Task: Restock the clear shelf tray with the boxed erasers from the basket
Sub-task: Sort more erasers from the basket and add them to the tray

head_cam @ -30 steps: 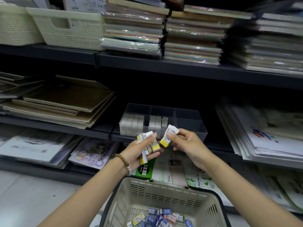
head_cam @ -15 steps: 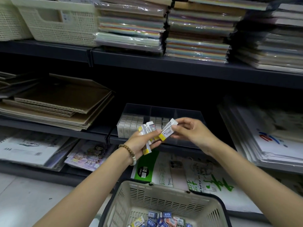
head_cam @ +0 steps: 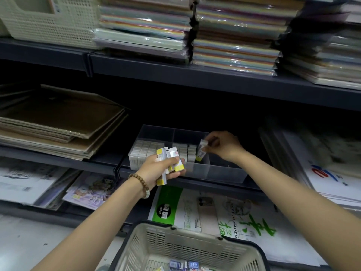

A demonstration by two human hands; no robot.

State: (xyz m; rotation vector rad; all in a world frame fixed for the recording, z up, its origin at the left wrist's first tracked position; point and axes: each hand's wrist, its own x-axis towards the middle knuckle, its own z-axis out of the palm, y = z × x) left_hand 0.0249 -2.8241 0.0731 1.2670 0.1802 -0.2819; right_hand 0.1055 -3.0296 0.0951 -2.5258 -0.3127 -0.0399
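Observation:
A clear divided shelf tray (head_cam: 218, 173) sits on the middle shelf, with rows of white boxed erasers (head_cam: 144, 151) standing in its left and middle compartments. My left hand (head_cam: 158, 169) grips a bunch of white-and-yellow eraser boxes (head_cam: 170, 157) just in front of the tray. My right hand (head_cam: 222, 145) is over the tray and pinches a single eraser box (head_cam: 201, 153), held upright at the right end of the middle row. The beige basket (head_cam: 187, 249) sits below me with several loose erasers (head_cam: 183, 265) in its bottom.
Wrapped stacks of coloured paper (head_cam: 234, 40) and a beige mesh bin (head_cam: 48, 18) fill the upper shelf. Brown card sheets (head_cam: 58, 124) lie left of the tray, white paper pads (head_cam: 322, 169) right of it. Sketch paper packs (head_cam: 214, 214) lie on the lowest shelf.
My right hand has carried the single eraser box from in front of my left hand forward and down into the tray. My left hand has moved slightly nearer the tray's front wall.

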